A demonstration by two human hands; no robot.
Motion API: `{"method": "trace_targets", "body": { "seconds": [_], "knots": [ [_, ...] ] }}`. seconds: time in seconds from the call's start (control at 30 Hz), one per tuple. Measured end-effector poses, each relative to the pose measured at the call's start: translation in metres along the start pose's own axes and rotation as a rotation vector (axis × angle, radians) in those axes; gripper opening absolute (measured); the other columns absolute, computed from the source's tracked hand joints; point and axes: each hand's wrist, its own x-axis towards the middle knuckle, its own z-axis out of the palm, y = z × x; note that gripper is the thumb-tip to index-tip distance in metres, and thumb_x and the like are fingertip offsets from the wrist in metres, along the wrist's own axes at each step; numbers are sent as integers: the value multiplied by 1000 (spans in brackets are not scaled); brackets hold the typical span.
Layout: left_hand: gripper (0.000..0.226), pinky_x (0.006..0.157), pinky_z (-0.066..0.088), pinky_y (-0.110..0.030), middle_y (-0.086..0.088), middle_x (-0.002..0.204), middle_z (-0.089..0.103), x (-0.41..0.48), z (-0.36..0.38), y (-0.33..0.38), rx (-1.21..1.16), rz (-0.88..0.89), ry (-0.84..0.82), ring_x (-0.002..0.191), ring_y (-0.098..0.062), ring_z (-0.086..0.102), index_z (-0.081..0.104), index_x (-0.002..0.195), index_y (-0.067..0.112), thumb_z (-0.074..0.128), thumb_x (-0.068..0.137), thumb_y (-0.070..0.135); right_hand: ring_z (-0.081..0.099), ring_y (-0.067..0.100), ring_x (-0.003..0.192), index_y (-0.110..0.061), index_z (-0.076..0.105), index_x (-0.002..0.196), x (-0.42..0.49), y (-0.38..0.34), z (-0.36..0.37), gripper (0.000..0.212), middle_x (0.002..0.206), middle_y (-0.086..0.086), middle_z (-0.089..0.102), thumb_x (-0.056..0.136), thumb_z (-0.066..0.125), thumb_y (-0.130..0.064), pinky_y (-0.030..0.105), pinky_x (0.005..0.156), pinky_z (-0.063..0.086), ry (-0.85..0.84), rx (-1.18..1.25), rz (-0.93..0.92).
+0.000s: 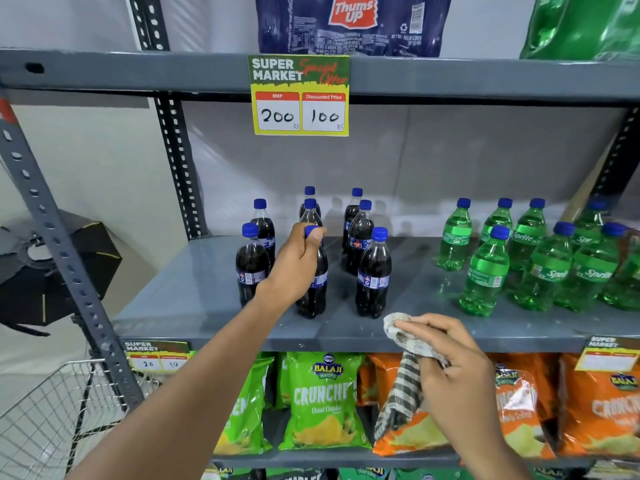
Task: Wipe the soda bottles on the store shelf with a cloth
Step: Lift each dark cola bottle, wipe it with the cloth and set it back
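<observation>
Left hand (298, 265) grips a cola bottle (313, 289); right hand (450, 362) clutches the cloth (401, 375).
Green bottles (485, 271) stand right on the grey shelf (194, 292); chip bags (323, 400) below.

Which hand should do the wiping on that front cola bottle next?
Right. The right hand already holds the cloth just below the shelf edge, apart from the bottles. The left hand is wrapped around the cola bottle, so it likely steadies it.
</observation>
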Motion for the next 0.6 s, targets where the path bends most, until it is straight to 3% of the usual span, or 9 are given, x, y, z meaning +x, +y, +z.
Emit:
{"method": "trace_targets", "body": {
  "seconds": [0.1, 0.2, 0.3, 0.4, 0.47, 0.53, 0.6],
  "knots": [
    [28, 66, 41, -27, 8, 75, 51, -4, 1, 0, -3, 31, 49, 62, -6, 46, 52, 126, 18, 42, 105, 33, 58, 8, 109, -56, 73, 94, -1, 0, -4, 91, 111, -20, 61, 74, 49, 30, 16, 82, 47, 1, 9, 4],
    [42, 94, 45, -25, 11, 116, 61, -6, 2, 2, 13, 90, 77, 101, -2, 57, 48, 136, 20, 51, 100, 41, 58, 8, 109, -56, 73, 95, -1, 4, -7, 91, 111, -19, 61, 75, 49, 30, 16, 80, 48, -8, 10, 23],
    [46, 111, 34, -25, -5, 140, 54, -13, 4, 19, 219, 357, 221, 131, -14, 47, 49, 138, 9, 57, 99, 31, 59, 9, 108, -51, 74, 96, 0, 7, -10, 87, 111, -19, 61, 75, 50, 30, 13, 78, 46, -4, 16, 25],
    [41, 114, 33, -28, -11, 140, 56, -17, 19, 43, 296, 630, 179, 135, -21, 46, 51, 135, 2, 57, 99, 19, 58, 10, 110, -46, 76, 98, 0, 10, -13, 82, 112, -19, 60, 76, 51, 29, 14, 78, 45, -2, 6, 23],
    [45, 114, 32, -23, -7, 147, 51, -14, 33, 55, 231, 535, 15, 138, -17, 43, 46, 142, 7, 54, 101, 24, 58, 10, 110, -44, 76, 99, -1, 11, -16, 81, 112, -18, 61, 75, 51, 29, 14, 77, 45, 4, 13, 17],
    [51, 103, 27, -5, -2, 152, 45, -7, 45, 63, 169, 348, -116, 137, -13, 42, 39, 148, 13, 51, 102, 29, 58, 10, 111, -42, 77, 100, -2, 10, -19, 80, 112, -16, 62, 75, 51, 29, 17, 78, 47, 14, 16, 5],
    [53, 98, 30, -8, 3, 149, 44, 3, 55, 64, 85, 141, -241, 128, -9, 45, 34, 151, 19, 49, 102, 33, 58, 9, 112, -40, 77, 100, -2, 9, -24, 78, 113, -15, 63, 75, 51, 29, 17, 80, 48, 27, 17, 5]
  ]
}}
